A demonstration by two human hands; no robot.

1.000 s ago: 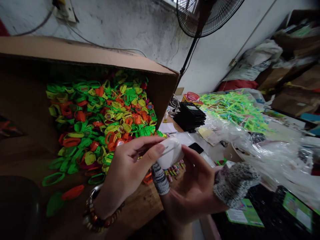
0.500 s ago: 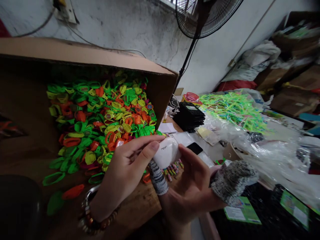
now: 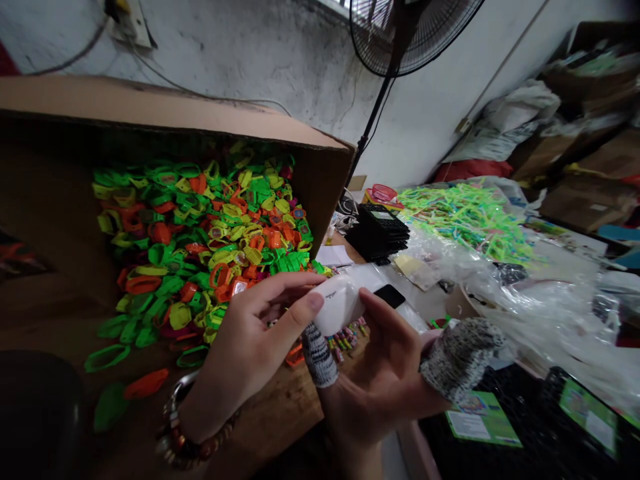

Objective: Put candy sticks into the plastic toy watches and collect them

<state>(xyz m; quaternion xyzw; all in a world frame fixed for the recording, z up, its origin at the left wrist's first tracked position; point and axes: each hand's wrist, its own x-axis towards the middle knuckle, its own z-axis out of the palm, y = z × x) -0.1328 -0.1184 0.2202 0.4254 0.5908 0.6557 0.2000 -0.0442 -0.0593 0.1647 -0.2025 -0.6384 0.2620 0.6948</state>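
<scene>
At frame centre, the white case (image 3: pixel 340 308) is pinched between thumb and fingers of the left hand (image 3: pixel 255 340) and held by half-curled fingers of the right hand (image 3: pixel 383 387), and could be dropped if its glossy shell slips.

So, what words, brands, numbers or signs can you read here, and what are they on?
No text here can be read.
Dark print on the white case: too small and blurred.
Green-and-white labels on the black packs, lower right: print too blurred.
Label on the black stack: too small.
Any markings on the watch-like pieces: too small.
</scene>
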